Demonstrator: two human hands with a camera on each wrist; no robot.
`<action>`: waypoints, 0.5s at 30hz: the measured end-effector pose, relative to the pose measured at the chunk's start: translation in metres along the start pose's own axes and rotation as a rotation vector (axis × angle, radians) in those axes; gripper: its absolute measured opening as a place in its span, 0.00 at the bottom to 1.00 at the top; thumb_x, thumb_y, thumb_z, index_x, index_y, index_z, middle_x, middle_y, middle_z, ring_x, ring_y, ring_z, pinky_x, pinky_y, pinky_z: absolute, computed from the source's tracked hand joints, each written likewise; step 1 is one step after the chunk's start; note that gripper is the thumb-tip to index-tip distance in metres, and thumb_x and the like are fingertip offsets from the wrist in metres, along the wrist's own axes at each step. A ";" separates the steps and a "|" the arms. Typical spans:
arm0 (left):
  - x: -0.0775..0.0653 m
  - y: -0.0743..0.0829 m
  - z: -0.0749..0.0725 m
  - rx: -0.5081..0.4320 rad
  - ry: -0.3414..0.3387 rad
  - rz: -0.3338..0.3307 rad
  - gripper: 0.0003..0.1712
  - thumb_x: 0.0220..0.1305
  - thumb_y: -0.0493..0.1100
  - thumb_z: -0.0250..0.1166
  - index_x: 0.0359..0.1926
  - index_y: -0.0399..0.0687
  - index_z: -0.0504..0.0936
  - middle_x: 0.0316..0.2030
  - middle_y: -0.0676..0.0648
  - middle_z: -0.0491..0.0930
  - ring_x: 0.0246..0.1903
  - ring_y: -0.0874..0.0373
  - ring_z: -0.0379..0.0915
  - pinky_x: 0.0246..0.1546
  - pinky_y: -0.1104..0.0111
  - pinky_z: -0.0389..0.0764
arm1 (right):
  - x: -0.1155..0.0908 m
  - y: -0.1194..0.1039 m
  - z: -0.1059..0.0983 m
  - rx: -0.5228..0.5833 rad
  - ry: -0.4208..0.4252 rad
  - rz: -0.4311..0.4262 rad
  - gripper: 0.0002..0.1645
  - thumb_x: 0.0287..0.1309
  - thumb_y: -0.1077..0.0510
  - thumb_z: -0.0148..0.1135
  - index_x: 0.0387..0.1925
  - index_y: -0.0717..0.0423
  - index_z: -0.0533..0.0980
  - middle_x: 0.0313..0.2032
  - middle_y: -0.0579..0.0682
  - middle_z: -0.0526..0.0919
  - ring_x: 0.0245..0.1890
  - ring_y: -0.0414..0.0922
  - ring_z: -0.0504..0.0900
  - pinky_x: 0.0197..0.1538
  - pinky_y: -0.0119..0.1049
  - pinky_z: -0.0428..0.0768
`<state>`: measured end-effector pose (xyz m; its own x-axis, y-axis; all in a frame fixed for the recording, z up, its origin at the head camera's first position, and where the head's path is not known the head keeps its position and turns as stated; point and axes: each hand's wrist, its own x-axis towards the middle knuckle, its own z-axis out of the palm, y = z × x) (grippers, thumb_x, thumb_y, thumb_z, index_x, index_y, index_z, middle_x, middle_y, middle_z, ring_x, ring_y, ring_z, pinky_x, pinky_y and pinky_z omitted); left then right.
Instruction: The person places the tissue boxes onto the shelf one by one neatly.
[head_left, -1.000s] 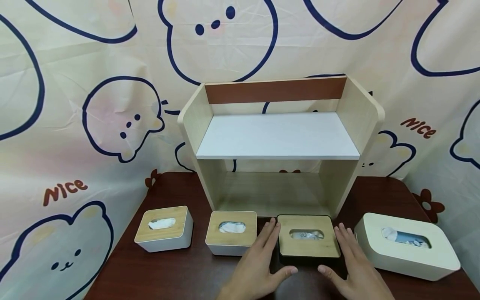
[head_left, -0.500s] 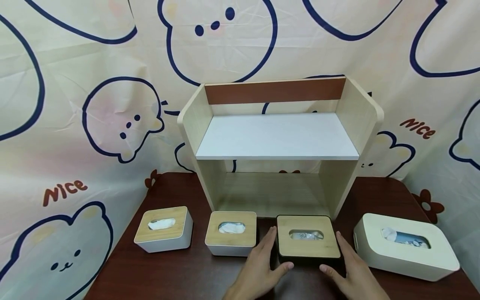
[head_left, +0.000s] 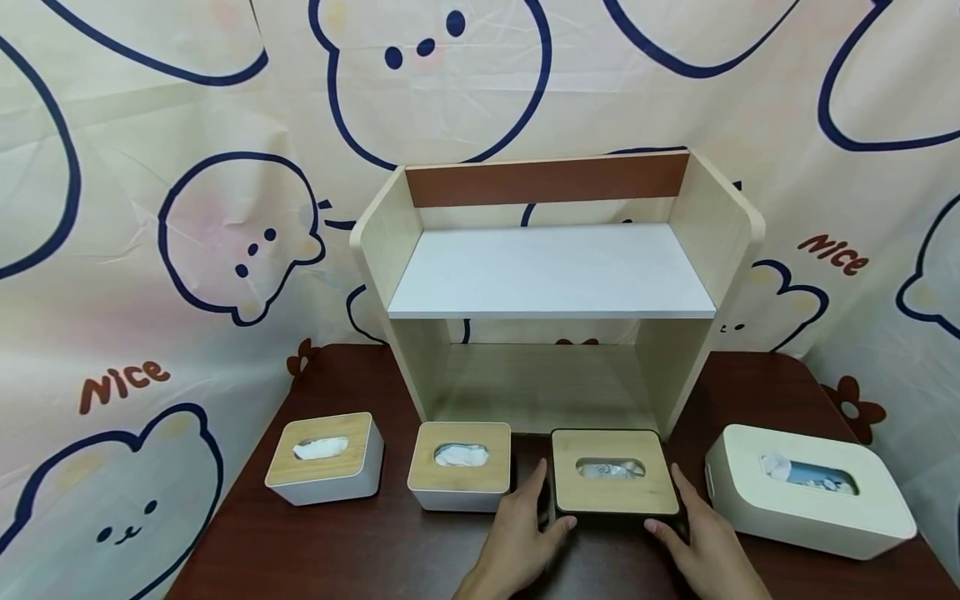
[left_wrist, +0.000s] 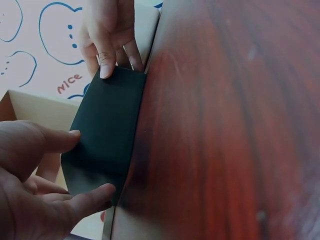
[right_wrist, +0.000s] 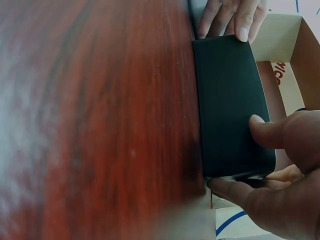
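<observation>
A black tissue box with a pale wooden lid (head_left: 615, 493) stands on the table just in front of the shelf unit. My left hand (head_left: 517, 533) grips its left end, fingers along the side and thumb at the front corner. At the opposite end my right hand (head_left: 705, 537) holds it the same way, thumb on the front. Both wrist views show the box's dark front face (left_wrist: 107, 120) between the two hands, with thumbs touching it (right_wrist: 230, 100). Fingers behind the box are partly hidden. Tissue packaging shows through the lid's oval slot.
Two white tissue boxes with wooden lids, one nearer (head_left: 461, 471) and one farther left (head_left: 324, 458), stand to the left. A larger cream tissue box (head_left: 813, 500) is on the right. Behind is a two-level shelf unit (head_left: 555, 271) on the dark table (head_left: 360, 550), before a patterned cloth.
Both hands have drawn back slightly toward me and closed in on the black tissue box's ends, fingers lower at its sides. The box stays in place; the head view has shifted a little.
</observation>
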<state>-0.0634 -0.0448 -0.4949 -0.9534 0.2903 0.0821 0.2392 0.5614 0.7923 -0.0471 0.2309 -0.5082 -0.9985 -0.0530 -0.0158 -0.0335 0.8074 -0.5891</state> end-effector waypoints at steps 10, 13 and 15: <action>0.003 -0.002 0.003 -0.009 -0.009 0.015 0.42 0.70 0.43 0.75 0.78 0.34 0.68 0.72 0.34 0.76 0.63 0.49 0.81 0.59 0.60 0.87 | 0.002 -0.004 -0.002 0.014 -0.021 0.069 0.57 0.71 0.47 0.71 0.83 0.71 0.52 0.58 0.78 0.81 0.54 0.69 0.85 0.59 0.62 0.84; 0.004 -0.002 0.004 -0.019 -0.016 0.014 0.42 0.71 0.42 0.74 0.79 0.36 0.68 0.72 0.35 0.76 0.49 0.64 0.82 0.51 0.67 0.84 | 0.002 -0.005 -0.002 0.031 -0.027 0.097 0.56 0.70 0.47 0.72 0.83 0.69 0.52 0.33 0.59 0.80 0.32 0.49 0.82 0.47 0.45 0.84; 0.004 -0.002 0.004 -0.027 -0.018 0.015 0.42 0.70 0.42 0.74 0.79 0.35 0.68 0.71 0.35 0.77 0.39 0.71 0.79 0.50 0.69 0.83 | 0.002 -0.006 -0.002 0.054 -0.043 0.128 0.56 0.70 0.48 0.72 0.84 0.67 0.52 0.27 0.47 0.70 0.24 0.40 0.69 0.41 0.35 0.77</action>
<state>-0.0666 -0.0418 -0.4982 -0.9462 0.3127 0.0828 0.2477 0.5358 0.8072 -0.0487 0.2278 -0.5030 -0.9916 0.0221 -0.1273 0.0972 0.7767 -0.6223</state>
